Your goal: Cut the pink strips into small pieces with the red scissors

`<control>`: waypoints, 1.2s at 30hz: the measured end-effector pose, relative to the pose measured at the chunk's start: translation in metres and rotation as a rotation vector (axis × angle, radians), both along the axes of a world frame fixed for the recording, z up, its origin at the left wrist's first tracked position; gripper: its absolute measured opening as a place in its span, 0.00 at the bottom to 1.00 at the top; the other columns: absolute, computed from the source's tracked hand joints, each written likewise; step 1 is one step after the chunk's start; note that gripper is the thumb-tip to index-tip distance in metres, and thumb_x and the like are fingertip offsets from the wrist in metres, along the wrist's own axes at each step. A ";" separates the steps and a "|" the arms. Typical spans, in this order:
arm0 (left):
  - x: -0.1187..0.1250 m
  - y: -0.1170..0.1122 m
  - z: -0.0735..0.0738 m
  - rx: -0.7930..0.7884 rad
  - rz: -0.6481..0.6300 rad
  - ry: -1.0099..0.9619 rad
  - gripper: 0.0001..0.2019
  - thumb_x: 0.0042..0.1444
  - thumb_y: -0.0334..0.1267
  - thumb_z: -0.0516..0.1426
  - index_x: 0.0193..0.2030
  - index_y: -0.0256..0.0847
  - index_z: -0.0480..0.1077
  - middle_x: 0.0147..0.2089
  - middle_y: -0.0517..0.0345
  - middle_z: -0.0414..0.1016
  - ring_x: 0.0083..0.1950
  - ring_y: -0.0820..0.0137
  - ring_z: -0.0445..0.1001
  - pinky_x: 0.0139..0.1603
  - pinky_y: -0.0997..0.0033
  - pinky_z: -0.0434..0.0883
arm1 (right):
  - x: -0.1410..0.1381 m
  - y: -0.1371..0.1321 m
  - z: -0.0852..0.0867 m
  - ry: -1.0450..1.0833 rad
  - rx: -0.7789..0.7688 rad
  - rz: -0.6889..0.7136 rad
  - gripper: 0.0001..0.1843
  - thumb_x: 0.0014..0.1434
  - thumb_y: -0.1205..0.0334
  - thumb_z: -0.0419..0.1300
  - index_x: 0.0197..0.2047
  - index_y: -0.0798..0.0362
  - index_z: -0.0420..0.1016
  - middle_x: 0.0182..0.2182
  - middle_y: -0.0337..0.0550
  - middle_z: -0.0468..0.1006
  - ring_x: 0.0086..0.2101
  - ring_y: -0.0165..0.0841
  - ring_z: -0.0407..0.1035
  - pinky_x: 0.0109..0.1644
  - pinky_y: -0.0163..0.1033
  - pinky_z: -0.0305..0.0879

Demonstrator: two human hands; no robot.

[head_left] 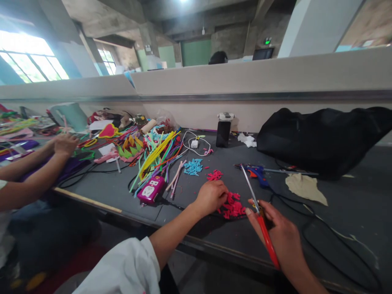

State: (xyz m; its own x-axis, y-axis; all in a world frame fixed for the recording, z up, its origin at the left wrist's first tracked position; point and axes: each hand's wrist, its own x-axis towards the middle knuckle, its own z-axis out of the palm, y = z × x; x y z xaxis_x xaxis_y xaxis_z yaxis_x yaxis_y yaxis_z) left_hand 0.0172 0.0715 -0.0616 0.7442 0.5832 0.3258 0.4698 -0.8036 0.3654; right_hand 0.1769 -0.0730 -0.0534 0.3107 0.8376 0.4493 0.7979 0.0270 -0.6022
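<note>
Hands at a dark worktop, with the red pile (233, 205) as landmark. The left hand (212, 197) rests at the pile's left side, palm down, fingers bent inward over its edge; whether a piece is pinched between them cannot be told. The right hand (280, 232), to the right of the pile, is closed around red-handled scissors (266, 237). The pile thus lies between the hands, near the worktop's front edge: the left hand is the nearer, already at the pieces, while the right thumb tip comes just beside the pile's right margin. The long axis of the scissors slants from the handle, nearer the wearer than the pile, up and leftward to tips beyond it; the blades pass the pile on its right rather than pointing into it. The small pieces in the pile lie at mixed angles, with no common axis.

Farther out: a smaller red cluster (214, 175) beyond the pile to the left, then blue pieces (192, 166); a blue glue gun (259, 174) beyond to the right; a beige scrap (306, 188) farther right; a purple socket block (151, 190) well left of the pile; and, farthest left, a co-worker's hands (65, 143).
</note>
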 end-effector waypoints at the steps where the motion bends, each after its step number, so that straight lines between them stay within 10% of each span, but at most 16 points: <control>1: 0.000 0.000 0.001 -0.058 0.022 -0.046 0.07 0.52 0.30 0.55 0.34 0.39 0.75 0.35 0.56 0.75 0.37 0.69 0.72 0.38 0.72 0.65 | 0.000 0.000 0.000 0.002 -0.012 0.000 0.19 0.60 0.48 0.56 0.47 0.51 0.74 0.41 0.41 0.82 0.37 0.33 0.78 0.36 0.30 0.71; 20: 0.004 -0.007 0.010 -0.813 0.206 -0.656 0.08 0.47 0.40 0.61 0.29 0.37 0.77 0.28 0.58 0.76 0.29 0.72 0.70 0.33 0.73 0.66 | 0.003 0.003 -0.005 0.053 -0.153 -0.011 0.22 0.58 0.46 0.56 0.49 0.50 0.74 0.37 0.43 0.83 0.34 0.37 0.78 0.35 0.35 0.72; 29: 0.005 -0.006 0.004 -0.524 0.256 -0.560 0.03 0.45 0.34 0.61 0.26 0.38 0.76 0.28 0.59 0.74 0.30 0.73 0.68 0.33 0.73 0.63 | 0.003 0.001 -0.007 -0.012 -0.155 0.013 0.20 0.60 0.49 0.55 0.50 0.50 0.74 0.37 0.43 0.83 0.32 0.36 0.78 0.35 0.35 0.71; 36: 0.007 -0.013 0.014 -0.899 0.244 -0.764 0.07 0.44 0.39 0.63 0.27 0.37 0.76 0.25 0.60 0.73 0.28 0.74 0.67 0.31 0.74 0.63 | 0.001 0.001 -0.003 -0.089 -0.148 -0.004 0.18 0.60 0.50 0.53 0.49 0.49 0.74 0.37 0.42 0.83 0.32 0.36 0.78 0.32 0.34 0.70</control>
State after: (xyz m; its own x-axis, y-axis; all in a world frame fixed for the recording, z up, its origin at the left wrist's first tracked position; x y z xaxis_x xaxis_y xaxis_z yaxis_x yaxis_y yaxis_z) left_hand 0.0247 0.0587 -0.0478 0.3748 0.9263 0.0392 -0.0079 -0.0391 0.9992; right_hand 0.1775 -0.0715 -0.0568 0.2787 0.8954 0.3472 0.8481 -0.0599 -0.5264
